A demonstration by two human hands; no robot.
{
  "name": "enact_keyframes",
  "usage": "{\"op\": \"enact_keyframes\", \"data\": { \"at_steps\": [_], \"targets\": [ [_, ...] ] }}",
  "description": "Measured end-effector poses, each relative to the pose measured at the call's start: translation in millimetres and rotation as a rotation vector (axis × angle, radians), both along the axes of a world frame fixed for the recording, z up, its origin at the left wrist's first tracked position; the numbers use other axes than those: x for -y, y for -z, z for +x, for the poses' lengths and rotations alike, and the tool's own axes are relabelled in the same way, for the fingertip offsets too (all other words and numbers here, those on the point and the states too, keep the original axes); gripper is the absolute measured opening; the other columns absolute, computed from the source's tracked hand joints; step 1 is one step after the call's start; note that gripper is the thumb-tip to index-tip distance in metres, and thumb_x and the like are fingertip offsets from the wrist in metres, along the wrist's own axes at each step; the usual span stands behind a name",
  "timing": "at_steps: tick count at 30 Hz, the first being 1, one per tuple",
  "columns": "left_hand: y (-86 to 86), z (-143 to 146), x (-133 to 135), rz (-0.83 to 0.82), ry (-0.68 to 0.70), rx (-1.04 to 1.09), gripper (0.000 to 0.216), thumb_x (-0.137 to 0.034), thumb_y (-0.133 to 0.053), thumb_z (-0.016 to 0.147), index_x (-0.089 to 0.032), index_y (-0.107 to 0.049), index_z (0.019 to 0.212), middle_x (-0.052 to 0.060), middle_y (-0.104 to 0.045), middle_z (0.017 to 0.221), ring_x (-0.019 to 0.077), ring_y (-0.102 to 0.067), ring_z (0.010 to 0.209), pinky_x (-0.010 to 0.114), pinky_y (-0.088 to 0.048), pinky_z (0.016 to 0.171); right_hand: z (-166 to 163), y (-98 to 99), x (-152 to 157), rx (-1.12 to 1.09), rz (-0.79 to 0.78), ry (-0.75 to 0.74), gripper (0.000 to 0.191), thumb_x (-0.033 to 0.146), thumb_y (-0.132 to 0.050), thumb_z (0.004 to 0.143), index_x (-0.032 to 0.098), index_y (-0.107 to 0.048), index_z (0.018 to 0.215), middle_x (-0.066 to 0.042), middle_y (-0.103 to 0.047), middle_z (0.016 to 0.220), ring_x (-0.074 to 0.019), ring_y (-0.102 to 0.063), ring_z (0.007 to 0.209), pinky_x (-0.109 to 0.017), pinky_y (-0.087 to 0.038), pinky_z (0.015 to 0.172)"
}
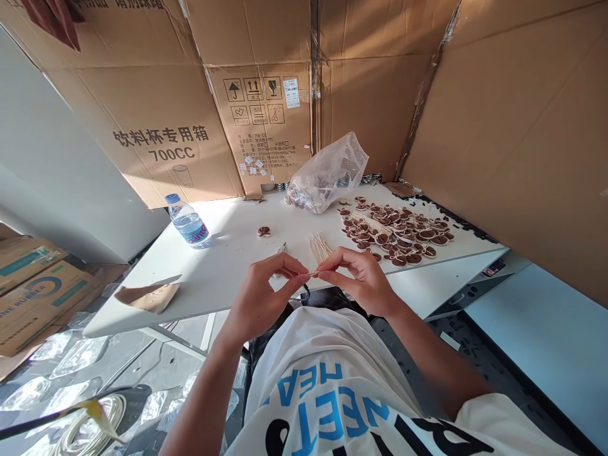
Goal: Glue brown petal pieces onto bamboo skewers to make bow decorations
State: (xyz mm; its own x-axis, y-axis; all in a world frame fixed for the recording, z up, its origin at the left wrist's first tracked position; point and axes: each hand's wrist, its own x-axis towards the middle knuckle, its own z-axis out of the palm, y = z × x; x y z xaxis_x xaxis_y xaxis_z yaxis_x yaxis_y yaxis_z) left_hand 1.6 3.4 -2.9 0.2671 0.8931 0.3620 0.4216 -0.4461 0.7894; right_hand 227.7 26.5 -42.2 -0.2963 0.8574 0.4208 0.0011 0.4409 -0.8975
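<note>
Just in front of my body, my left hand and my right hand meet over the table's front edge. Each pinches with thumb and fingertips at what looks like a thin cream cord; most of it is hidden by the fingers. Right behind the fingertips lies a bundle of straight cream cords. One brown round piece tied with cream cord rests apart, beyond my left hand. To the right spreads a pile of similar brown tied pieces, with more loose cords lying across it.
On the white table stand a water bottle and a clear plastic bag with brown pieces inside. A torn piece of brown paper lies near the left corner. Cardboard sheets wall off the back. Cartons are at left.
</note>
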Motion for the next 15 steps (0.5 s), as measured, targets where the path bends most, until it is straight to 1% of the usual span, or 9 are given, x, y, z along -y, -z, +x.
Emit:
{"op": "enact_keyframes", "data": {
  "at_steps": [5,8,15],
  "targets": [
    [-2.0,-9.1,-2.8,-0.04,0.041,-0.016,0.017,-0.037,-0.077,0.097,-0.022,-0.08,0.09,0.005,-0.081,0.089,0.0214,-0.074,0.084,0.033,-0.059,0.083,1.4,2.0,-1.0,-0.016,-0.048,-0.031,0.016,0.039,-0.088,0.093,0.023,-0.083,0.092,-0.004,-0.083,0.093,-0.0217,-0.076,0.091,-0.037,-0.06,0.088],
    [-1.8,-12.8,-4.0,-0.058,0.04,-0.029,0.019,-0.04,-0.077,0.097,-0.022,-0.08,0.089,0.005,-0.081,0.089,0.0228,-0.074,0.086,0.035,-0.057,0.084,2.0,2.7,-0.6,-0.026,-0.081,-0.038,0.017,0.039,-0.089,0.092,0.023,-0.083,0.092,-0.003,-0.083,0.093,-0.0211,-0.076,0.09,-0.036,-0.061,0.088],
    [3.4,-12.5,-7.7,-0.075,0.016,0.1,0.02,-0.041,-0.081,0.094,-0.022,-0.08,0.088,0.007,-0.082,0.092,0.0248,-0.076,0.092,0.038,-0.059,0.091,2.2,2.5,1.5,-0.115,-0.133,-0.028,0.019,0.04,-0.088,0.092,0.022,-0.081,0.092,-0.005,-0.085,0.094,-0.0237,-0.08,0.092,-0.04,-0.066,0.088]
  ]
}}
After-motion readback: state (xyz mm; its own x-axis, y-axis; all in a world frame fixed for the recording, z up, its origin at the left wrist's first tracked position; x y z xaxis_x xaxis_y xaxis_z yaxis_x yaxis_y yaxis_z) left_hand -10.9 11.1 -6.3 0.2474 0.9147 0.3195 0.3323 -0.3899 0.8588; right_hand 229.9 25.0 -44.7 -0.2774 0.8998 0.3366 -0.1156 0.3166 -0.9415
